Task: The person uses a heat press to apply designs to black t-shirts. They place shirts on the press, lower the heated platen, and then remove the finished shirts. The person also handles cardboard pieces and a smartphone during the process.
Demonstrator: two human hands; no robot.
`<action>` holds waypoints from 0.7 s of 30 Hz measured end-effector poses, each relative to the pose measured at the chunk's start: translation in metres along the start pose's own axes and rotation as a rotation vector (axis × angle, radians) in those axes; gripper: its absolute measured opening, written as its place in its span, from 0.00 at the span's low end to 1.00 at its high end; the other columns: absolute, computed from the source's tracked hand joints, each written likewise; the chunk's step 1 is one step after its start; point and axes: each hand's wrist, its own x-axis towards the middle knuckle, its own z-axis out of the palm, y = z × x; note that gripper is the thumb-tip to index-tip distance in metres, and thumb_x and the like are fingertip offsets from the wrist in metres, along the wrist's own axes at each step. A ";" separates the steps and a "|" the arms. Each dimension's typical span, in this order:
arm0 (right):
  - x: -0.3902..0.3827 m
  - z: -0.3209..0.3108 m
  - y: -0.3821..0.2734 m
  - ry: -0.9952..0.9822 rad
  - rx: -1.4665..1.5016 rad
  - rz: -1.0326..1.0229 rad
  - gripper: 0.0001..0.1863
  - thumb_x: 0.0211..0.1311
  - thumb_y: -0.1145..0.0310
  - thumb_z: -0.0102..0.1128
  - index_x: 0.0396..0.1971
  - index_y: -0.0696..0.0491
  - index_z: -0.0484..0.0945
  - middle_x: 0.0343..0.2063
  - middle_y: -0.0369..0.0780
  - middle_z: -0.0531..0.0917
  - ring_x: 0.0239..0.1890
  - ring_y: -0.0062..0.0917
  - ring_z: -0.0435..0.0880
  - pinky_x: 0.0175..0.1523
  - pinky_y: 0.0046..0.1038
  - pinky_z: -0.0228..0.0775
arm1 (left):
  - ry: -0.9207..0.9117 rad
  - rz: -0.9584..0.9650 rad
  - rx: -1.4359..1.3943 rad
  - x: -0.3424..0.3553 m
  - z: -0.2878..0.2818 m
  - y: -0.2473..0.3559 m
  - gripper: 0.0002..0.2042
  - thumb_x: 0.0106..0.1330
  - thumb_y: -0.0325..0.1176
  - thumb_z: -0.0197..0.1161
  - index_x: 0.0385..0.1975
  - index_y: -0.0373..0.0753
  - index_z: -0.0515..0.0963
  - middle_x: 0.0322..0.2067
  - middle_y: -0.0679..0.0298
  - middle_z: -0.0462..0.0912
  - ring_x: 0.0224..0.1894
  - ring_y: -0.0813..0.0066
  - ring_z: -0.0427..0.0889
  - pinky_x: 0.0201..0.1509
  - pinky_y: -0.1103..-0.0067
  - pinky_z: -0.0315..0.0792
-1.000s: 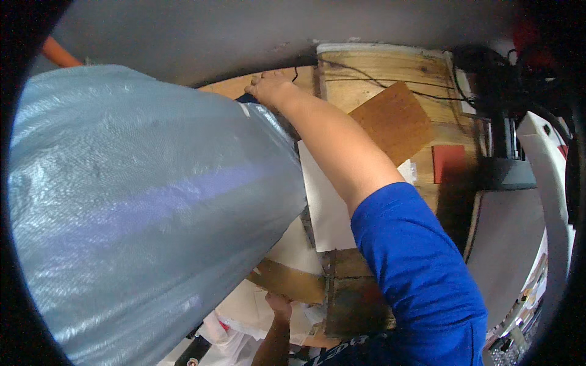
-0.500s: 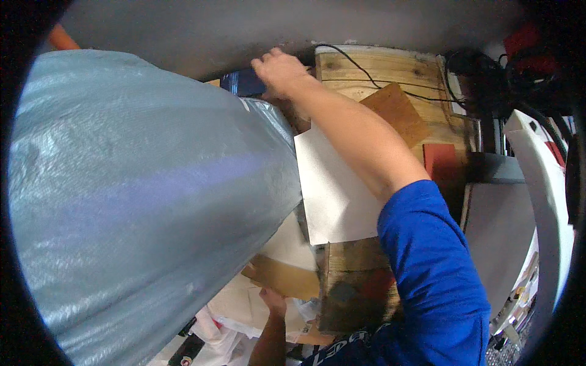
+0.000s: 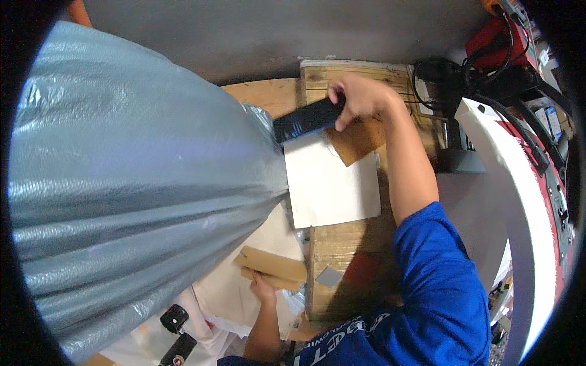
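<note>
Your right hand [image 3: 361, 100] pinches a black oblong box [image 3: 306, 120], left hand [image 3: 264, 289] tan cardboard strip [image 3: 278, 264]. Looks like a carry; needs clearance from silver-grey plastic sheeting [image 3: 152, 152].

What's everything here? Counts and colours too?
Planks: several, brown, centre
Plastic cover: one, grey-blue, left
Sheet: one, white, centre
Flat board: one, brown, overlapping sheet
Flat object: one, black, in right hand
Strips: apparently two, tan, in left hand
Small square: one, grey, lower centre
Shadowed square: one, red, beside it
Cables: several, black, upper right
Curved panel: one, white, right
Wall: one, grey, top
Right hand: one, bare, upper centre
Left hand: one, bare, lower centre
Sleeve: one, blue, lower right
</note>
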 end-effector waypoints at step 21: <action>0.239 0.123 -0.084 0.196 -0.189 -0.333 0.22 0.62 0.63 0.62 0.57 0.44 0.79 0.61 0.43 0.77 0.62 0.40 0.75 0.65 0.42 0.70 | 0.067 -0.056 -0.003 0.005 -0.016 -0.023 0.19 0.75 0.46 0.47 0.42 0.34 0.75 0.42 0.56 0.81 0.36 0.62 0.83 0.28 0.71 0.77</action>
